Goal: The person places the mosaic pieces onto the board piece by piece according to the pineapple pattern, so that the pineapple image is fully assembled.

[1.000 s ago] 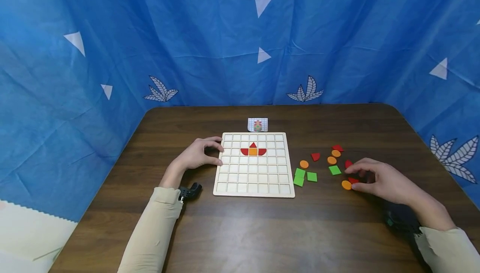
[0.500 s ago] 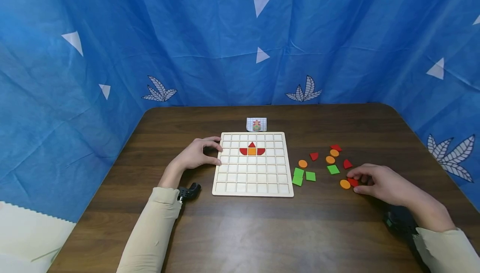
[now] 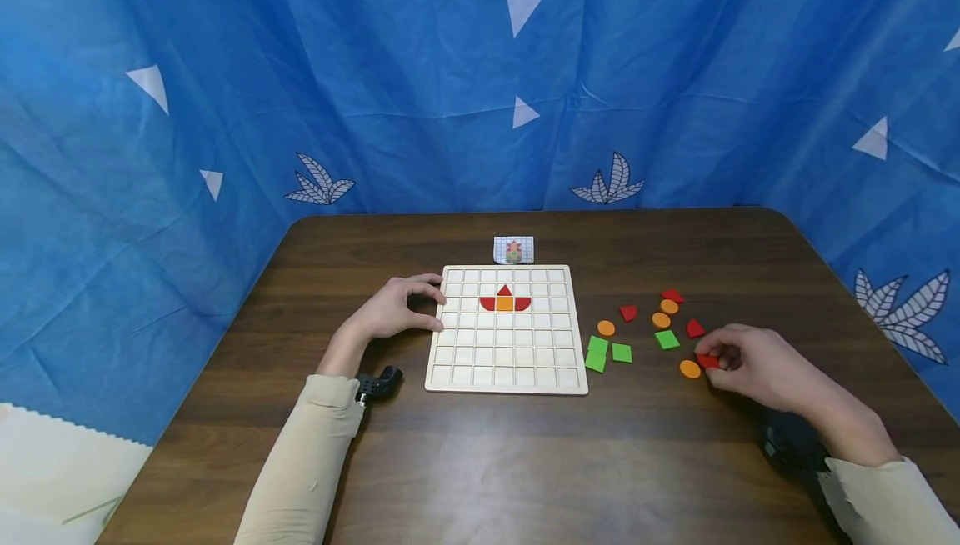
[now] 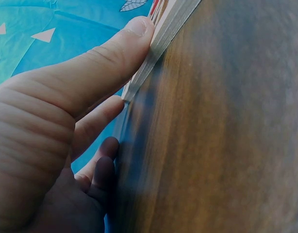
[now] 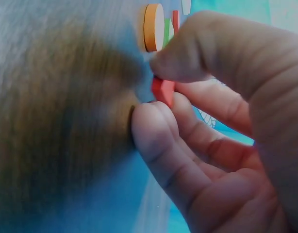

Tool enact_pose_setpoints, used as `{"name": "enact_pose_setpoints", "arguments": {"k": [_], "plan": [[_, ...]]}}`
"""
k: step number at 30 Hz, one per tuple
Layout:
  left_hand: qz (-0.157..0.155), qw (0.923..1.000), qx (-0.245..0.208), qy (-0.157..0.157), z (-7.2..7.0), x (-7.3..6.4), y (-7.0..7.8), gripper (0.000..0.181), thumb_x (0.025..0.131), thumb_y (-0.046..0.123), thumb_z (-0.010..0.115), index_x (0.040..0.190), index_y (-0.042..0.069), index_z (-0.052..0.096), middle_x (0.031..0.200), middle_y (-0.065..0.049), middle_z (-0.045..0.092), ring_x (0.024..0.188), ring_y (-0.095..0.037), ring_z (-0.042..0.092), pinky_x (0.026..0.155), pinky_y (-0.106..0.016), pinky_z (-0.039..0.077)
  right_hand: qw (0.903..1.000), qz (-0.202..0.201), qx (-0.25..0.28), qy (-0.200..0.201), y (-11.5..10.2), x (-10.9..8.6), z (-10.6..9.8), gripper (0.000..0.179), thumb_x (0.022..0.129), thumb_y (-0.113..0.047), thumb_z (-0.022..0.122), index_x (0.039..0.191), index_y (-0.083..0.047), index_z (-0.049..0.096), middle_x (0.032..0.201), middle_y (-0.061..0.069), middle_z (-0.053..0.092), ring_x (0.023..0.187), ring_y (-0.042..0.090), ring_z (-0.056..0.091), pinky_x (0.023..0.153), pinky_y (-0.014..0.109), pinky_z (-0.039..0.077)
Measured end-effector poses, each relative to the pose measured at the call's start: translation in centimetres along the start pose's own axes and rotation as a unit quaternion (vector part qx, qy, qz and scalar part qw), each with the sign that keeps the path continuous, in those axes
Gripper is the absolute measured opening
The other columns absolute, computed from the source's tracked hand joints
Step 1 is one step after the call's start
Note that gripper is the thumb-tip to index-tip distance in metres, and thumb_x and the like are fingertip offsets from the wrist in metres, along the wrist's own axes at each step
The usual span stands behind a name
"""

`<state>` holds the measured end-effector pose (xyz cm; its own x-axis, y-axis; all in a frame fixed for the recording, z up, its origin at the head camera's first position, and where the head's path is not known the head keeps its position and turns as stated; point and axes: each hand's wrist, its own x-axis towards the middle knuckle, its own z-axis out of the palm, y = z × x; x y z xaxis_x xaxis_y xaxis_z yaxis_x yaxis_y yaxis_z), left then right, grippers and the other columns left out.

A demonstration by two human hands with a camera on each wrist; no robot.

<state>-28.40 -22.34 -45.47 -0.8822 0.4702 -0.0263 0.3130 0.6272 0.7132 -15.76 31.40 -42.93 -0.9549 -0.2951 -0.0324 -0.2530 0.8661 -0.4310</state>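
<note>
In the head view my left hand [image 3: 392,308] rests at the left edge of a white grid board [image 3: 506,362]. Its thumb and fingertips touch the rim of the board, as the left wrist view also shows. Over at the right, my right hand [image 3: 761,368] pinches a small red piece [image 3: 707,360] low over the table. Thumb and fingers cover much of this red piece [image 5: 162,91] in the right wrist view, so its full shape is hidden. Beside the fingertips lies an orange disc [image 3: 690,369]. On the board are a red triangle [image 3: 505,290], an orange square [image 3: 505,303] and two rounded red pieces [image 3: 488,303].
Green squares [image 3: 622,352], orange discs [image 3: 606,327] and red pieces [image 3: 628,312] are scattered on the brown table [image 3: 480,462] right of the board. A small picture card [image 3: 513,250] lies behind the board. A blue curtain [image 3: 420,70] hangs beyond the table.
My right hand has come down onto the red piece beside the orange disc, and its thumb and fingers have closed on it. My left hand stays at the board's edge.
</note>
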Motion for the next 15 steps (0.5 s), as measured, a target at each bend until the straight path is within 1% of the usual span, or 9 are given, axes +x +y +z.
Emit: {"name": "enact_pose_setpoints", "arguments": {"k": [5, 10, 15], "plan": [[0.0, 1.0, -0.001, 0.004, 0.0, 0.1, 0.0, 0.035, 0.078, 0.026, 0.092, 0.108, 0.021, 0.075, 0.154, -0.004, 0.053, 0.148, -0.028, 0.043, 0.123, -0.05, 0.033, 0.9995, 0.008, 0.019, 0.025, -0.3, 0.3, 0.1, 0.023, 0.084, -0.01, 0.08, 0.105, -0.009, 0.073, 0.095, 0.001, 0.065, 0.077, 0.007, 0.052, 0.063, 0.021, 0.049], [-0.001, 1.0, 0.0, 0.003, 0.1, 0.0, 0.1, 0.035, 0.078, 0.026, 0.092, 0.109, 0.021, 0.075, 0.154, -0.004, 0.053, 0.148, -0.029, 0.043, 0.123, -0.051, 0.033, 0.9985, 0.02, 0.034, 0.038, -0.7, 0.6, 0.2, 0.024, 0.086, -0.008, 0.077, 0.109, -0.008, 0.073, 0.099, 0.005, 0.065, 0.079, 0.009, 0.054, 0.064, 0.022, 0.049], [-0.001, 1.0, -0.001, 0.001, 0.1, 0.0, 0.0, 0.035, 0.078, 0.026, 0.092, 0.109, 0.021, 0.075, 0.154, -0.004, 0.053, 0.149, -0.028, 0.042, 0.124, -0.051, 0.032, 0.9968, 0.01, 0.068, 0.041, -1.8, 1.3, 0.4, 0.027, 0.087, -0.005, 0.076, 0.113, -0.006, 0.074, 0.093, 0.003, 0.067, 0.076, 0.01, 0.055, 0.061, 0.022, 0.049]]}}
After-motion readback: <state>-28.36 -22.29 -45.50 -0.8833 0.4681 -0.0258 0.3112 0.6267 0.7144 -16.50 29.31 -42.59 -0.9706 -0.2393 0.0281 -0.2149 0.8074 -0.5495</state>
